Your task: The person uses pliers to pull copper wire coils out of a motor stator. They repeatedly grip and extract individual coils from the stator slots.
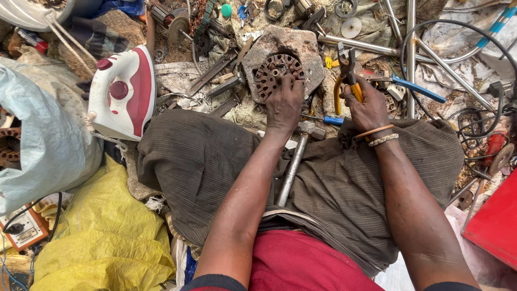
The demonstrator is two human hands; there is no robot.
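A rusty round motor stator [276, 73] lies on a flat grey stone [307, 46] in front of my knees. My left hand [284, 105] rests on the stator's near edge, fingers pressed onto it. My right hand [366, 108] grips yellow-handled pliers [346, 73], jaws pointing away from me, just right of the stone. A metal hammer [295, 161] lies across my lap between my forearms. Two bracelets circle my right wrist.
A white and red clothes iron [123, 91] stands at the left. A grey sack [37, 140] and yellow sack [107, 231] lie at the lower left. Metal rods [412, 48], cables, a blue-handled tool [417, 89] and scrap parts crowd the ground ahead. A red box [495, 221] sits at the right.
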